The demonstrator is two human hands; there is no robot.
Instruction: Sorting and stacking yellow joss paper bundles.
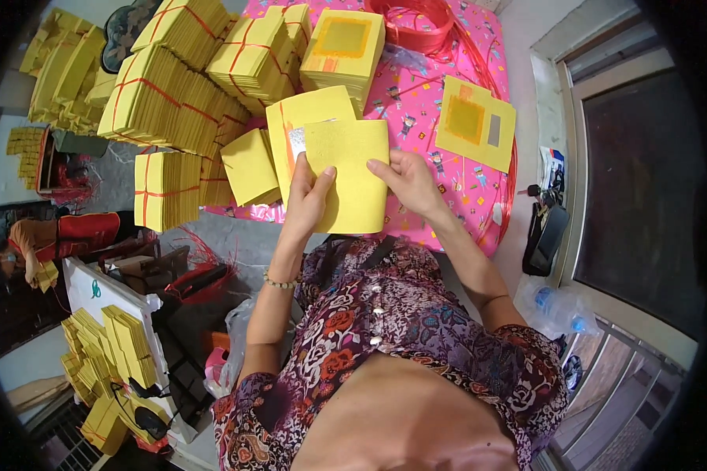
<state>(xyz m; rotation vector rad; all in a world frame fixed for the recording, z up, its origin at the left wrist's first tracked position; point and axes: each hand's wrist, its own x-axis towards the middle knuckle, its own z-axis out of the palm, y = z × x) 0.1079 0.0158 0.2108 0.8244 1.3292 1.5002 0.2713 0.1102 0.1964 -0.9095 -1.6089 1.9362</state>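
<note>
In front of my chest, a plain folded sheet of yellow joss paper [352, 184] is held between my two hands. My left hand [309, 192] is closed on its left edge, thumb on top. My right hand [404, 179] pinches the right edge between thumb and fingers. Just behind it lies another yellow sheet [287, 118] with a silver foil patch, partly covered by the held one. A small yellow stack [250, 169] sits to the left. On the right of the pink tablecloth [416, 118] rest yellow sheets [479, 118] bearing a gold square and a silver patch.
Tied yellow bundles [145, 98] are piled at the left. A taller stack [344, 59] stands at the back, beside a coil of red strapping [416, 27]. Another person [63, 239] is at the far left, near a white table [126, 290]. A window [636, 180] borders the right.
</note>
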